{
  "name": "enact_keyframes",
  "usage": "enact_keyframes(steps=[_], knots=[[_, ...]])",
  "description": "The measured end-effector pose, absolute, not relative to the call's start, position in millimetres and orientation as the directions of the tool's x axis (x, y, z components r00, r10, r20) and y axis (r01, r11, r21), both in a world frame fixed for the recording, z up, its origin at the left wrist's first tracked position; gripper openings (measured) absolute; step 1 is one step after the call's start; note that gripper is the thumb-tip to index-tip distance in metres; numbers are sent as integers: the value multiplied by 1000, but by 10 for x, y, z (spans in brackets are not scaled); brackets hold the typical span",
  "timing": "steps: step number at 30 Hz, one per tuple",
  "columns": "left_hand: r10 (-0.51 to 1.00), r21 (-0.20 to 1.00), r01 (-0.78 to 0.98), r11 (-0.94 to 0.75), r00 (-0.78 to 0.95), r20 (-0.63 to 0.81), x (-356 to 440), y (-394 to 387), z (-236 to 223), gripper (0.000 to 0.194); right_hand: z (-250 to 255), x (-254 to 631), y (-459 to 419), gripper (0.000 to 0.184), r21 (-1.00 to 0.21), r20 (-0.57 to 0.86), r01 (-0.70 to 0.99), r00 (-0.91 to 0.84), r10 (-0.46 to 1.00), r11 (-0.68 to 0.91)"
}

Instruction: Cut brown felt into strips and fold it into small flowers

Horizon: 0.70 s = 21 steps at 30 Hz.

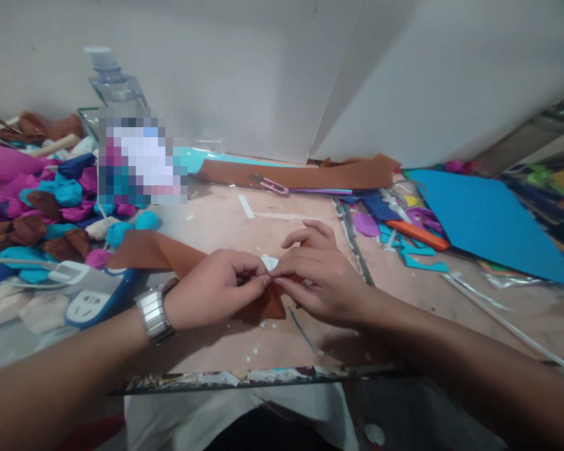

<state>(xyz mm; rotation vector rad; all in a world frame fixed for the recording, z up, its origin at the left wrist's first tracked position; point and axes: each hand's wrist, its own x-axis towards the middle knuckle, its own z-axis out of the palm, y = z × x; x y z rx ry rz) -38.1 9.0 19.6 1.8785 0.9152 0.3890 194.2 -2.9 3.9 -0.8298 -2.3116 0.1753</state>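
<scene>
My left hand (219,289), with a metal-banded watch (154,313) at its wrist, is closed in a pinch. Between its fingers is an edge of a brown paper strip (143,249), which runs out to the left beneath the hand. From the right, my right hand (326,275) meets it, thumb and index finger pinched at the same spot while its other fingers are raised. A lower flap of the strip hangs below the fingertips. Just behind them shows a small whitish piece (269,260). The fingers hide the exact pinched spot.
Crumpled coloured paper balls (68,190) and a power strip (98,294) lie left. Behind are a water bottle (115,81), another brown strip (305,177) and a pink cutter (273,185). An orange cutter (418,235) and a blue sheet (493,219) lie right.
</scene>
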Motion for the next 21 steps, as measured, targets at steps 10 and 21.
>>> enact_keyframes(steps=[10,21], knots=[[752,642,576,-506,659,2,-367,23,244,29,61,1918,-50,10,-424,489,505,-572,659,752],[631,311,582,-751,772,78,-394,16,162,32,58,1949,-43,10,-562,390,450,-595,702,694]])
